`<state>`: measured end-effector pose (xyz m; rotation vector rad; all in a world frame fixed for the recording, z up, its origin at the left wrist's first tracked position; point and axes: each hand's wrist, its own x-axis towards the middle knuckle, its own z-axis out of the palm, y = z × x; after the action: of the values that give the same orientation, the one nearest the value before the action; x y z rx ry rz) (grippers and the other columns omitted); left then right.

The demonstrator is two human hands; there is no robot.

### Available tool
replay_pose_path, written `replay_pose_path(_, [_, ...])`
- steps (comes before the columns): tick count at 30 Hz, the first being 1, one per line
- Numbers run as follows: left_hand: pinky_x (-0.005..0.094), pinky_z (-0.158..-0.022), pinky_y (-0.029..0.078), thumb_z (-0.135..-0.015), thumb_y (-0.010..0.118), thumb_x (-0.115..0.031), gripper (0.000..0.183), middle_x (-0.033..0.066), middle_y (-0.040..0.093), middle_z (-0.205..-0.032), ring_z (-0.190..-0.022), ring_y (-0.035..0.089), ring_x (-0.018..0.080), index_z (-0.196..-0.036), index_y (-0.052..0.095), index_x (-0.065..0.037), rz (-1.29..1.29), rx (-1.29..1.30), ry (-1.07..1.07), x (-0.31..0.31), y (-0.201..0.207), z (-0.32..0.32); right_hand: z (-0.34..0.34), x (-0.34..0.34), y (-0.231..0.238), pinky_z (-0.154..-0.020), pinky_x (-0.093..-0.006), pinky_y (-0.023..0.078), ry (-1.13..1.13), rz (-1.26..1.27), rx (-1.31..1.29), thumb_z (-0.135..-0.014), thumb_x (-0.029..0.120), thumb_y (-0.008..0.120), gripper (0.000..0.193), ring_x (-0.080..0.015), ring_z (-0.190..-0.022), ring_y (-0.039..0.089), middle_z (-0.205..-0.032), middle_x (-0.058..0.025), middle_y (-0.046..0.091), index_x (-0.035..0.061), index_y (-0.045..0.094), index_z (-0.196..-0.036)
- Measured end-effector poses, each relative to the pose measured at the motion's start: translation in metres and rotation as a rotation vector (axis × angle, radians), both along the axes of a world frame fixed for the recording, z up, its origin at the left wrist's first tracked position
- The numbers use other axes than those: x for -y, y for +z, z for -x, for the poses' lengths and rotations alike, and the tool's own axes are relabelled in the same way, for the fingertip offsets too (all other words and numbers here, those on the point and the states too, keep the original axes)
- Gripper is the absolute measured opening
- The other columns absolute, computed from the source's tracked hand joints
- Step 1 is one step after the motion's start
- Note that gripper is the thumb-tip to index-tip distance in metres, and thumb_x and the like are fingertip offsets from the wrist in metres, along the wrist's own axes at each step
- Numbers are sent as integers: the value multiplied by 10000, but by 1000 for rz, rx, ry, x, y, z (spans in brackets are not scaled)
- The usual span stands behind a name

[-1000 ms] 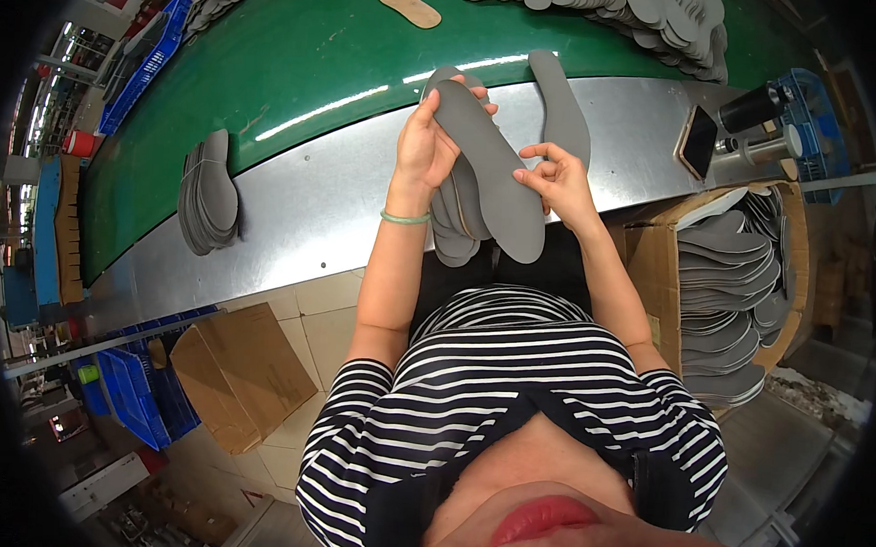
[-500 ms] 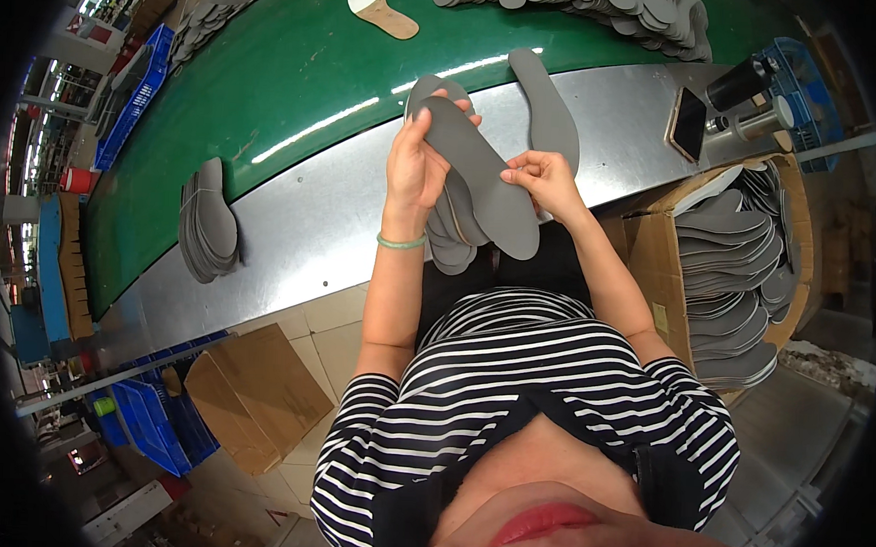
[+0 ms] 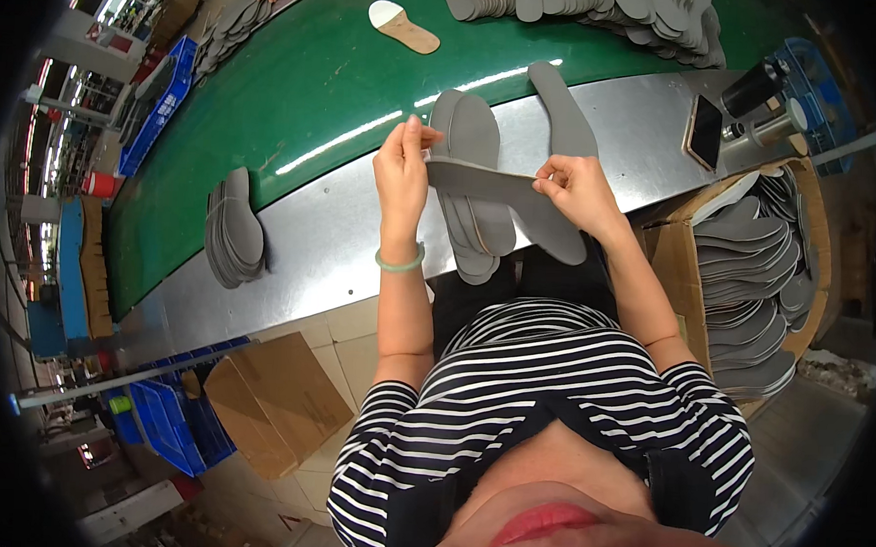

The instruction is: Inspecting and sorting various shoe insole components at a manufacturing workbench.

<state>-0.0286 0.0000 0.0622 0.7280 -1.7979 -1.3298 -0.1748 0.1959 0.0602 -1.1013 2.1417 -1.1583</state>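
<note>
A grey insole (image 3: 499, 186) is held up between my two hands, tilted so that its edge shows. My right hand (image 3: 584, 194) pinches its upper side edge between thumb and fingers. At its left end, my left hand (image 3: 401, 166), with a green bangle on the wrist, closes on the tip with curled fingers. Just below lies a stack of grey insoles (image 3: 474, 130) on the metal table edge, jutting toward my lap and partly hidden by the held one. A single grey insole (image 3: 565, 109) lies to the right of the stack.
A tied insole bundle (image 3: 235, 230) stands at left on the metal ledge (image 3: 314, 240). A tan-and-white insole (image 3: 404, 29) and insole rows (image 3: 602, 7) lie on the green surface (image 3: 319, 86). At right are a phone (image 3: 703, 132), bottles (image 3: 756, 84) and a carton (image 3: 672, 258) of insoles.
The held insole has tipped from facing up to nearly edge-on and lies more crosswise. My left fingers have shifted to its end. A person's hand now shows at the far upper left.
</note>
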Motion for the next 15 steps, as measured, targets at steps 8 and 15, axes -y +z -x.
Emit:
replay_pose_path(8, [381,-724,486,-738,695,-6,595,185,648,-806,-737,607,334,-1308,527,-36,503,406,-520,-57,15,23,6,18,17,-563,-369,470,125,103,-426,-782,169,734,192,-261,-534,586,-598,-112,618,1,675,-853])
replay_pose_path(15, [196,-500,337,-848,653,-12,372,-17,633,-701,-608,511,12,-1205,583,69,-314,218,-299,-20,0,3,25,-11,31,-760,-271,475,370,527,123,-753,224,791,628,-155,-948,608,-1159,-41,663,51,549,-1307])
